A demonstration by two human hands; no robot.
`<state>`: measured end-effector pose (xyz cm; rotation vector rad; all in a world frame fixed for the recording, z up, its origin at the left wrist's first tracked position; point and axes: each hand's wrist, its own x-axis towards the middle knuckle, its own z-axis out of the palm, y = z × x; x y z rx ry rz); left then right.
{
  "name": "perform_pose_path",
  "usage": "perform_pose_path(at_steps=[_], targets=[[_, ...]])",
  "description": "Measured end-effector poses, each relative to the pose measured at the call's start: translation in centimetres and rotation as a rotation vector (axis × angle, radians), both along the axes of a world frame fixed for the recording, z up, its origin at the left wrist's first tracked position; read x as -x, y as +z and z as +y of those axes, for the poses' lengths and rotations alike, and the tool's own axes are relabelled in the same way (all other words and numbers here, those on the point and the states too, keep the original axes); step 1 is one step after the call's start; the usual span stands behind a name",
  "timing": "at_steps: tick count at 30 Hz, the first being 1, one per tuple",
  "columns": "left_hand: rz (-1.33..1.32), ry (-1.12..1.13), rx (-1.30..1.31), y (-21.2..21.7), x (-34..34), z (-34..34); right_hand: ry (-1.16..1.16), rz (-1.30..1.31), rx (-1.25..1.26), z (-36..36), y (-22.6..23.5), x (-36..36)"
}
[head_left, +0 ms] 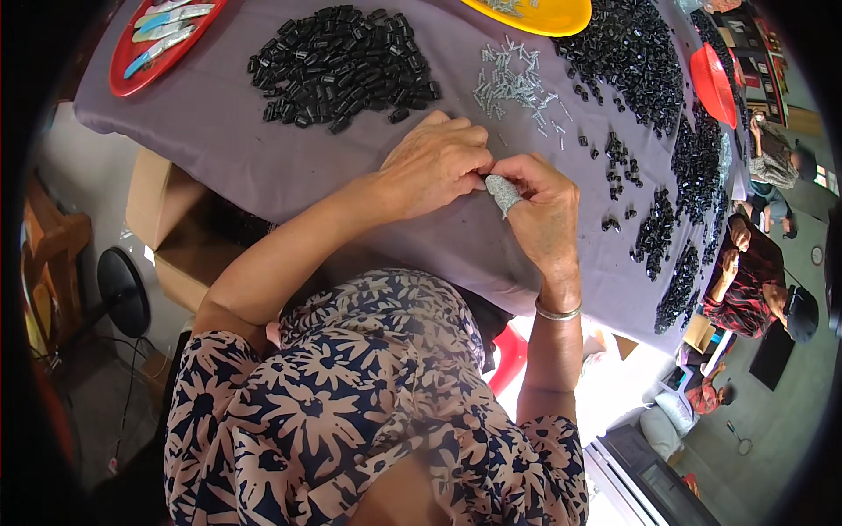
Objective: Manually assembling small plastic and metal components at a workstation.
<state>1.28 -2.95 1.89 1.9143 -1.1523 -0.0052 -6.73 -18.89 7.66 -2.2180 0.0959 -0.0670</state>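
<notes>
My left hand [438, 162] and my right hand [545, 210] meet fingertip to fingertip over the near part of the cloth-covered table. Both are closed in a pinch. A small dark bit shows between the fingertips, but the fingers hide most of it. A grey speckled finger cover [503, 195] wraps my right thumb. Beyond my left hand lies a wide heap of small black plastic pieces [342, 66]. Slim silvery metal pins [513, 79] are scattered just beyond my right hand.
A red tray [117, 70] with several blue-and-white handled tools stands far left. At the back are a yellow plate [561, 22] and more black parts [627, 61]; a red bowl [715, 83] sits right. Other people work along the right. An open cardboard box [162, 206] stands below the table's left edge.
</notes>
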Motion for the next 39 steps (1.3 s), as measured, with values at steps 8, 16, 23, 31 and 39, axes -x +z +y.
perform_pose_path(at_steps=[8, 16, 23, 31, 39], targets=[[-0.019, 0.003, 0.022, -0.2, 0.2, 0.1, 0.018, 0.51, -0.402, -1.7, 0.6, -2.2], [0.104, 0.004, 0.094, 0.3, 0.2, 0.3, -0.007, 0.609, -0.562, -2.5, -0.1, -2.6], [0.064, -0.011, 0.023, 0.6, 0.0, -0.2, -0.004, 0.684, -0.355, -2.2, 0.8, -3.1], [-0.019, 0.032, 0.046, 0.6, -0.1, 0.3, -0.171, 0.319, -0.559, -1.4, -0.7, 1.1], [-0.158, 0.514, -0.113, 0.9, -2.1, 2.6, -0.538, -0.213, 0.108, -9.4, -3.8, 10.2]])
